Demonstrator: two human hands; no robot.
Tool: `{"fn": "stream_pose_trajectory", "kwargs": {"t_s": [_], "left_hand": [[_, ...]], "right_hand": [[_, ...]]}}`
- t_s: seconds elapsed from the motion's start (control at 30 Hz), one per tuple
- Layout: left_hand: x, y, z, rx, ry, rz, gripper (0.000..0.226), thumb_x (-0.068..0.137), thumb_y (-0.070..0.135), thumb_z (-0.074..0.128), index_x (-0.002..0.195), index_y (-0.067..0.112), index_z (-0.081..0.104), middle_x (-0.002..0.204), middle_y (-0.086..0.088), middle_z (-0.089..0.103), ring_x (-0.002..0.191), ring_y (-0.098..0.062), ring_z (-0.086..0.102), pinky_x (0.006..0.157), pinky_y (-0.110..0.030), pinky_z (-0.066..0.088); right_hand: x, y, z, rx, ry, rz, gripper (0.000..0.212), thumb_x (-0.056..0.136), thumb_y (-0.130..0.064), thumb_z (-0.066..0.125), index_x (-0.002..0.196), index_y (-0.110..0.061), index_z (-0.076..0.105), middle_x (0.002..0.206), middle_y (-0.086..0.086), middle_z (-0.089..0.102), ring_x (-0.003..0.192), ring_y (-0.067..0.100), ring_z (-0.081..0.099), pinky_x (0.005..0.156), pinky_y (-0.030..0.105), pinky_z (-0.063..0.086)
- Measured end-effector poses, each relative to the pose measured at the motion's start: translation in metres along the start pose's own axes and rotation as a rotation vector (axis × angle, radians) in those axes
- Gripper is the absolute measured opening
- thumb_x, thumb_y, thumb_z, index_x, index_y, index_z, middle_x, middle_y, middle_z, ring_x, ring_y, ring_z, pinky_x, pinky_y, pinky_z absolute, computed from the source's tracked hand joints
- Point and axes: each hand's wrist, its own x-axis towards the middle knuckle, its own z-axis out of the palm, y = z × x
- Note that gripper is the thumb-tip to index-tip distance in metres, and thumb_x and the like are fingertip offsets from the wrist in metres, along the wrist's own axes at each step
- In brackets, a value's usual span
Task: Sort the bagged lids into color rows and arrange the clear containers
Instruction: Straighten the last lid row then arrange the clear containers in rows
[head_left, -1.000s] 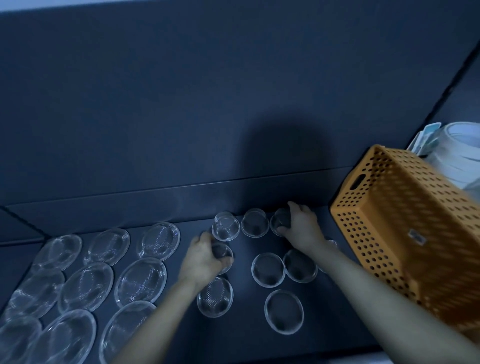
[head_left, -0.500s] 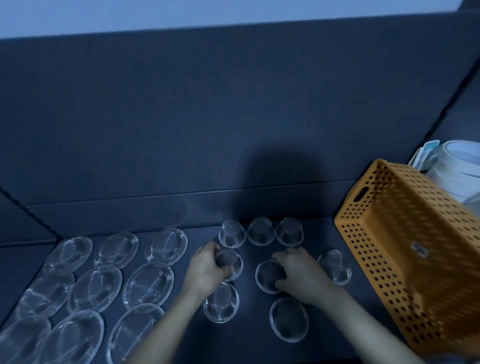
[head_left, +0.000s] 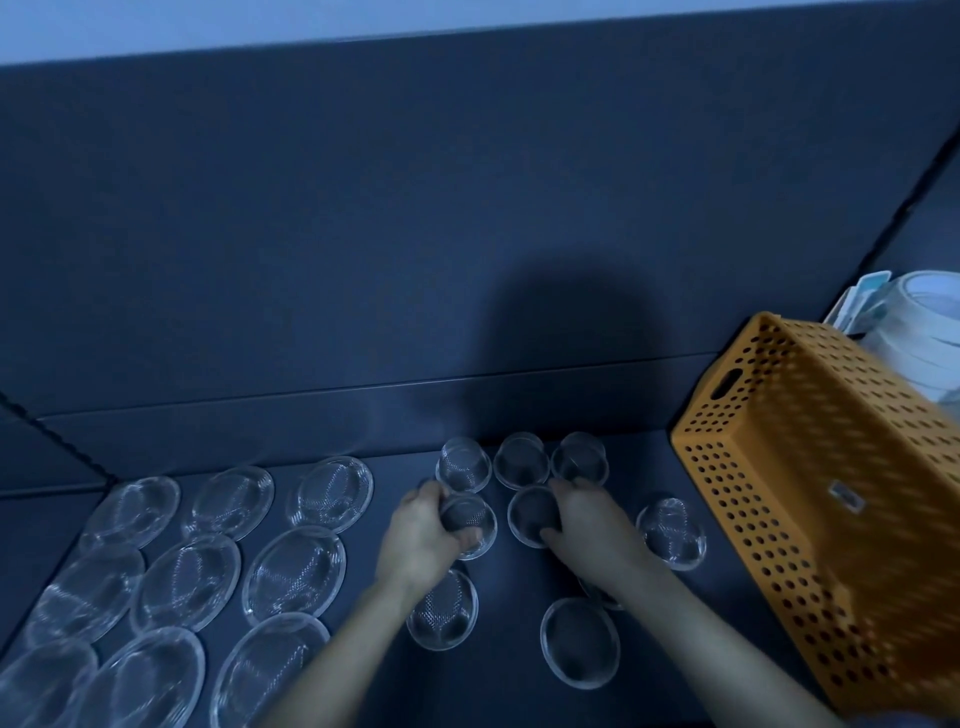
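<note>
Gripping cups (head_left: 470, 512) (head_left: 530, 512), left fingers (head_left: 434, 491) and right fingers (head_left: 569, 488) cover their rims.

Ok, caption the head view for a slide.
Left hand grips one small clear round plastic container, right hand another, beside an orange perforated basket.

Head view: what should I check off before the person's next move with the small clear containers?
1. Left hand grips a small container: ok.
2. Right hand holds the middle container: ok.
3. Back row, three containers side by side: ok.
4. Stray container beside the orange basket lined up with the rest: not ok, stands apart.
5. Oval containers at left set in rows: ok.
</note>
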Motion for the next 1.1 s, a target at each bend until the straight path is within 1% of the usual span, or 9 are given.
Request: {"fn": "stream_pose_trajectory", "kwargs": {"t_s": [0.1,0.23,0.37,0.63,0.8,0.87,0.93,1.0,1.1], "left_hand": [[0.001,0.000,0.001,0.007,0.000,0.000,0.038,0.068,0.028,0.081,0.094,0.020,0.056,0.095,0.005,0.054,0.086,-0.014,0.051,0.073,-0.023,0.036],[0.000,0.001,0.001,0.013,0.001,0.008,0.036,0.068,0.028,0.080,0.093,0.024,0.054,0.095,0.006,0.053,0.085,-0.013,0.051,0.073,-0.023,0.036],[0.001,0.001,0.001,0.019,-0.003,0.002,0.037,0.068,0.029,0.080,0.092,0.025,0.053,0.097,0.005,0.054,0.086,-0.013,0.052,0.073,-0.023,0.038],[0.002,-0.001,0.001,0.018,-0.014,0.014,0.038,0.067,0.029,0.081,0.094,0.019,0.057,0.097,0.002,0.058,0.088,-0.017,0.055,0.075,-0.027,0.042],[-0.004,-0.001,-0.001,0.017,-0.005,0.025,0.041,0.069,0.033,0.081,0.098,0.019,0.057,0.098,0.002,0.055,0.092,-0.017,0.053,0.079,-0.029,0.043],[-0.008,-0.004,-0.004,0.010,-0.004,0.032,0.041,0.069,0.035,0.081,0.097,0.020,0.056,0.096,0.003,0.055,0.089,-0.016,0.053,0.076,-0.029,0.042],[-0.013,-0.006,-0.009,0.022,-0.010,0.047,0.041,0.071,0.036,0.080,0.098,0.019,0.055,0.095,0.003,0.054,0.087,-0.015,0.052,0.073,-0.026,0.038],[-0.018,-0.009,-0.013,0.053,-0.027,0.066,0.042,0.072,0.037,0.079,0.101,0.017,0.056,0.096,0.002,0.054,0.089,-0.015,0.052,0.074,-0.025,0.036],[-0.028,-0.011,-0.018,0.044,-0.057,0.086,0.043,0.073,0.034,0.079,0.104,0.015,0.057,0.099,0.000,0.057,0.094,-0.017,0.054,0.077,-0.024,0.037]], "right_hand": [[0.001,0.000,0.002,0.023,0.016,0.010,0.041,0.083,-0.027,0.061,0.120,-0.013,0.049,0.119,0.010,0.053,0.112,0.030,0.052,0.082,0.034,0.047],[0.001,-0.003,0.003,0.033,0.024,0.014,0.042,0.083,-0.029,0.063,0.118,-0.011,0.049,0.118,0.011,0.053,0.109,0.030,0.053,0.080,0.032,0.047],[0.000,-0.006,0.005,0.030,0.020,0.002,0.046,0.083,-0.032,0.063,0.121,-0.012,0.046,0.120,0.011,0.053,0.112,0.030,0.052,0.084,0.033,0.047],[-0.001,-0.009,0.008,0.047,0.021,0.015,0.049,0.083,-0.033,0.064,0.123,-0.013,0.046,0.121,0.011,0.053,0.115,0.028,0.050,0.088,0.034,0.046],[-0.009,-0.002,0.000,0.069,0.090,-0.015,0.053,0.079,-0.036,0.068,0.123,-0.016,0.046,0.117,0.009,0.056,0.109,0.028,0.052,0.086,0.038,0.048],[-0.018,0.007,-0.005,0.073,0.115,-0.018,0.052,0.080,-0.036,0.068,0.124,-0.017,0.049,0.120,0.009,0.055,0.111,0.028,0.051,0.089,0.039,0.048],[-0.029,0.018,-0.010,0.073,0.087,-0.001,0.053,0.082,-0.032,0.067,0.129,-0.015,0.050,0.126,0.010,0.052,0.117,0.029,0.046,0.095,0.038,0.045],[-0.037,0.027,-0.015,0.039,0.029,0.022,0.055,0.084,-0.029,0.063,0.134,-0.014,0.047,0.131,0.010,0.049,0.122,0.028,0.044,0.099,0.035,0.042],[-0.048,0.034,-0.017,0.005,-0.046,0.050,0.057,0.083,-0.031,0.063,0.136,-0.017,0.046,0.133,0.008,0.047,0.124,0.027,0.043,0.099,0.033,0.039]]}}
